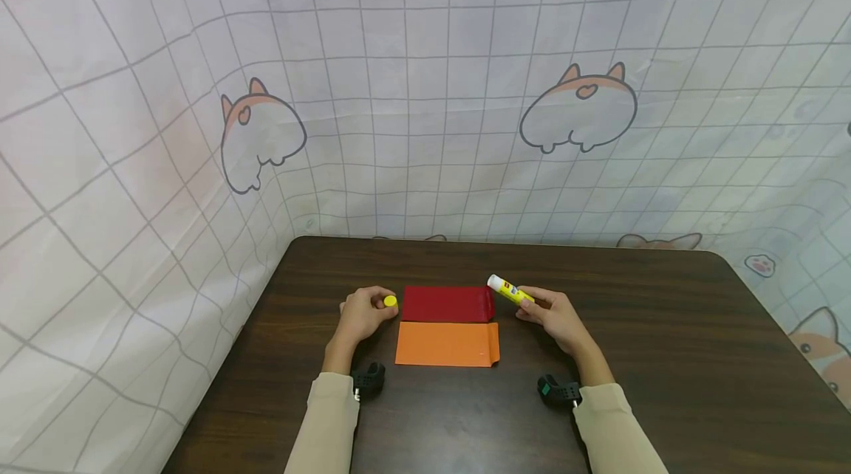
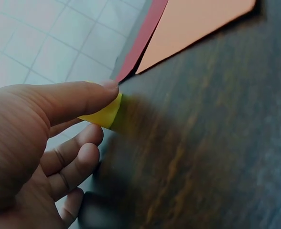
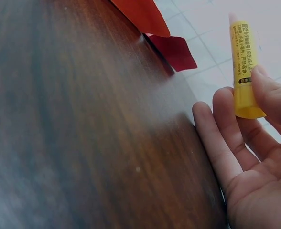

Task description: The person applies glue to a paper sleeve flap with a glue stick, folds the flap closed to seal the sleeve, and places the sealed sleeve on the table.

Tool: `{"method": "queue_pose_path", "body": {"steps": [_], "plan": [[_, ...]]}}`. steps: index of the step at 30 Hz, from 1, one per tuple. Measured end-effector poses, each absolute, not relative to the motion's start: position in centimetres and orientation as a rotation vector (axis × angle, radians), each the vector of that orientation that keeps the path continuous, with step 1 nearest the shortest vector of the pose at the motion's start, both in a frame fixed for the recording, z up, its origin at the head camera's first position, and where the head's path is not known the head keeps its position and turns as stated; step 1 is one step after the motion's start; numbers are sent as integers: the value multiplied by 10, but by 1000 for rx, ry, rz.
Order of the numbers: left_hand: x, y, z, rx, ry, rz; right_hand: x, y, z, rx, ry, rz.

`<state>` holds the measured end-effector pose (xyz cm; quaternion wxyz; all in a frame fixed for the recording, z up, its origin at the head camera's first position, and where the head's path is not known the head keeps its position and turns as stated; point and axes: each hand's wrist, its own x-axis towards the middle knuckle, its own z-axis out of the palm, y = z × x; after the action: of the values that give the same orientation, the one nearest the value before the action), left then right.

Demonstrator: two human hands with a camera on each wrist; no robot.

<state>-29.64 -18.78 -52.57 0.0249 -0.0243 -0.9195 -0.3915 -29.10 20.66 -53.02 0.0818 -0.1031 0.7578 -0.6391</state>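
Between thumb and fingers, my left hand pinches a small yellow cap, left of the envelopes. My right hand holds a yellow glue stick by its lower end, its white tip uncapped and tilted up toward the left. In the right wrist view the printed glue stick sits between the thumb and fingers. A red envelope lies between the hands, with an orange envelope directly in front of it. Both have their flaps on the right side.
The dark brown wooden table extends to both sides. Behind it and to the left hangs a white grid-patterned cloth with cartoon animals. Black bands with small devices are on both wrists, below beige sleeves.
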Motion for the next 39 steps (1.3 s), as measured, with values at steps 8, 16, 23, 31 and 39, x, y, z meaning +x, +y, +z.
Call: {"method": "queue_pose_path", "body": {"steps": [8, 16, 23, 31, 39], "plan": [[-297, -187, -525, -70, -2845, -1204, -291, 207, -530, -304, 2268, -1907], [-296, -186, -525, -72, -2853, -1178, -291, 208, -531, -306, 2267, -1904], [-296, -186, -525, -71, -2860, -1163, -291, 207, -529, -311, 2282, -1885], [-294, -188, -521, -94, -2874, -1186, -290, 205, -527, -314, 2295, -1867], [-294, -185, -511, -127, -2783, -1224, -289, 202, -522, -362, 2333, -1803]]}}
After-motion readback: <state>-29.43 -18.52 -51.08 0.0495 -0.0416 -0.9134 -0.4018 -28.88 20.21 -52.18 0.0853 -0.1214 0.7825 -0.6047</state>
